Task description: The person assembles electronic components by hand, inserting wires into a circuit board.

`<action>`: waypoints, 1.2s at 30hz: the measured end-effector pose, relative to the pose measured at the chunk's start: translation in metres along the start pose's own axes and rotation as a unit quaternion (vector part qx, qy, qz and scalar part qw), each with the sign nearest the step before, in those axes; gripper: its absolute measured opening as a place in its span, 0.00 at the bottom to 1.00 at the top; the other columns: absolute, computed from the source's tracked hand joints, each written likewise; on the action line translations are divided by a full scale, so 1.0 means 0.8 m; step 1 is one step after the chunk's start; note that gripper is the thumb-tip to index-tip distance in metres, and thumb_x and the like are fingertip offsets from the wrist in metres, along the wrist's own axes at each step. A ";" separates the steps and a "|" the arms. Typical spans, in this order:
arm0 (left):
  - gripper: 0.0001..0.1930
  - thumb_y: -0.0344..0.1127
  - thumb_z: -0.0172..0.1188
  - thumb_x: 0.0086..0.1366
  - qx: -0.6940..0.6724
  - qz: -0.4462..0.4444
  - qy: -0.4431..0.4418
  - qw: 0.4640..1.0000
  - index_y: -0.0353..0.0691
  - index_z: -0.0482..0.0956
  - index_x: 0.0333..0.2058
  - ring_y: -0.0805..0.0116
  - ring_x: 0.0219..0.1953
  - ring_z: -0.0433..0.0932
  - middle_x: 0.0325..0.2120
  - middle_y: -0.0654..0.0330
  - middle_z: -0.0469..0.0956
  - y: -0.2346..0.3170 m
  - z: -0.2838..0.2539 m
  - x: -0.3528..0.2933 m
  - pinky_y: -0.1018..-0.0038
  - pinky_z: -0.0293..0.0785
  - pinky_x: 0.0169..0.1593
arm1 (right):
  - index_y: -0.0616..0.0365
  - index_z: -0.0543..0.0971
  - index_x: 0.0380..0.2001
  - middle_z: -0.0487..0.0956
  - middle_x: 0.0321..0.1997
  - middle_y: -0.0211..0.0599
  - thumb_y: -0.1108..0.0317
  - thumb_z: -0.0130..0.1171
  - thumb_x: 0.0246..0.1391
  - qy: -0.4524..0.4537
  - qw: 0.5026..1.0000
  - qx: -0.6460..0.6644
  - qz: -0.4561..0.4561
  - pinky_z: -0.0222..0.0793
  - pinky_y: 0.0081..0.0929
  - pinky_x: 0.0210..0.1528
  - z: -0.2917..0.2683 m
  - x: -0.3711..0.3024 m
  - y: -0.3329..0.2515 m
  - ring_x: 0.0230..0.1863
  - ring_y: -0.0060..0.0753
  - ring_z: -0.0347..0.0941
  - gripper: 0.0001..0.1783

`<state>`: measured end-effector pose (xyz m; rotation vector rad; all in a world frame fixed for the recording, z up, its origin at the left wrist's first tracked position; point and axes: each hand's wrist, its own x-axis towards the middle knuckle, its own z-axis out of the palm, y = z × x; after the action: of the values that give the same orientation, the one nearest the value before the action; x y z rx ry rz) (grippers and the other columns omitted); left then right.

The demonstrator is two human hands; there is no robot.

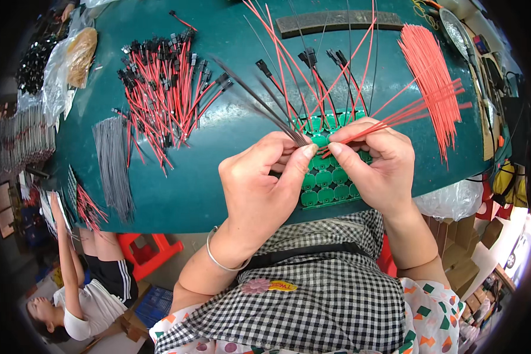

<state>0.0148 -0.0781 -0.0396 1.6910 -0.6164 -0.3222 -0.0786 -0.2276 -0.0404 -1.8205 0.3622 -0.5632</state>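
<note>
At the centre of the frame, the left hand [262, 180] and right hand [380, 165] pinch above a green panel [325, 179]

The left hand grips dark wires [265, 103] between thumb and fingers; they fan toward the upper left. The right hand grips red wires [422, 112], which spread rightward and slightly up, their short ends poking out of the pinch toward the left thumb. The two sets of fingertips sit just beside each other, a narrow gap between them. Beneath lies the panel, its rows running down the frame toward the checked apron [312, 295]. The right fingertips are nearer its middle, the left ones nearer its left side; whether either touches it I cannot tell.

The panel is flat and bright green, divided into rounded cells with dark gaps between them. From its top end, leads with black connectors [308, 57] and thin loose wires rise up the frame.

Farther out on the teal bench [194, 197], a heap of red-and-black leads [165, 88] lies at upper left, a grey wire bundle [113, 165] below it, and a thick red wire bundle [430, 88] at upper right.
</note>
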 end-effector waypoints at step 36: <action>0.05 0.22 0.65 0.62 0.062 0.037 -0.033 0.997 0.27 0.81 0.37 0.76 0.27 0.81 0.32 0.57 0.84 0.000 -0.005 0.001 0.82 0.79 0.33 | 0.63 0.81 0.45 0.77 0.28 0.32 0.82 0.63 0.47 -0.054 0.996 -0.068 0.002 0.67 0.19 0.24 0.004 0.008 -0.012 0.20 0.18 0.69 0.18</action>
<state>0.0178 -0.0757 -0.0391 1.7777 -0.7587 -0.2922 -0.0720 -0.2253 -0.0307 -1.9717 0.3380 -0.4450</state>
